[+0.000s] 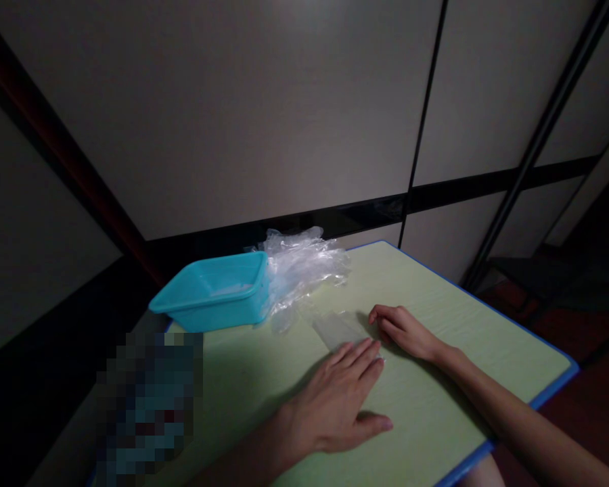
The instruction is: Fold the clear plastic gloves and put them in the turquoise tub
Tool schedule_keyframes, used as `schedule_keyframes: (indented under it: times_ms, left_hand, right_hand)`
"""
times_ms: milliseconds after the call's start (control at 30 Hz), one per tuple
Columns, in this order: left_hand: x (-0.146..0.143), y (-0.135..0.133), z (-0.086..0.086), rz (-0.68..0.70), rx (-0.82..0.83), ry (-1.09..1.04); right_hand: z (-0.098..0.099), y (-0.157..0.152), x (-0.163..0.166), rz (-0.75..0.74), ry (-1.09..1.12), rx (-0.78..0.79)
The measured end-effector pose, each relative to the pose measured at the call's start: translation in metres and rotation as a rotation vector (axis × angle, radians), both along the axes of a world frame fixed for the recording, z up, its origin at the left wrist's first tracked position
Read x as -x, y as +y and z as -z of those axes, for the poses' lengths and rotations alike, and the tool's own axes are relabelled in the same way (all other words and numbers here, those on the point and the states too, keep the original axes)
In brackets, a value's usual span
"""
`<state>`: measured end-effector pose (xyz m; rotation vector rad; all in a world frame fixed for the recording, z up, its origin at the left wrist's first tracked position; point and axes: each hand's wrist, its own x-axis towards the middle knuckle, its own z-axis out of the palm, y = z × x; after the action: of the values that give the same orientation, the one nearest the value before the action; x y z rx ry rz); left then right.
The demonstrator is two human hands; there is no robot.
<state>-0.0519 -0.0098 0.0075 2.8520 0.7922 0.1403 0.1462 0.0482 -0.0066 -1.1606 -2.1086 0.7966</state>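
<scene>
My left hand lies flat on the table, palm down, with its fingers stretched out over the near end of a thin clear plastic piece. This piece looks like a flattened disposable glove; part of it is hidden under the fingers. Just to the right of it, my right hand rests on its side with the fingers curled in, and I see nothing in it. Beyond my hands is a loose heap of clear plastic gloves, crumpled and shiny.
A turquoise plastic basket stands at the table's far left, against the heap, with something pale inside. The light green table has a blue rim. Wardrobe panels rise behind it. A pixelated patch covers the lower left.
</scene>
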Motion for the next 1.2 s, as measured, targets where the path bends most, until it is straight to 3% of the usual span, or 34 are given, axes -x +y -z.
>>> schedule_keyframes:
  times_ms: [500,1000,1200]
  left_hand:
    - [-0.0010,0.0025,0.0056,0.008,0.034,-0.021]
    - [-0.0009,0.0085,0.0005,0.138,0.061,-0.014]
    - [-0.0003,0.0088,0.0015,0.131,0.076,-0.040]
  right_hand:
    - [-0.0052,-0.0021,0.0006,-0.008,-0.025,-0.009]
    - [-0.0068,-0.0029,-0.0028,0.017,0.041,-0.014]
    - [-0.0065,-0.0023,-0.0026,0.009,0.028,-0.022]
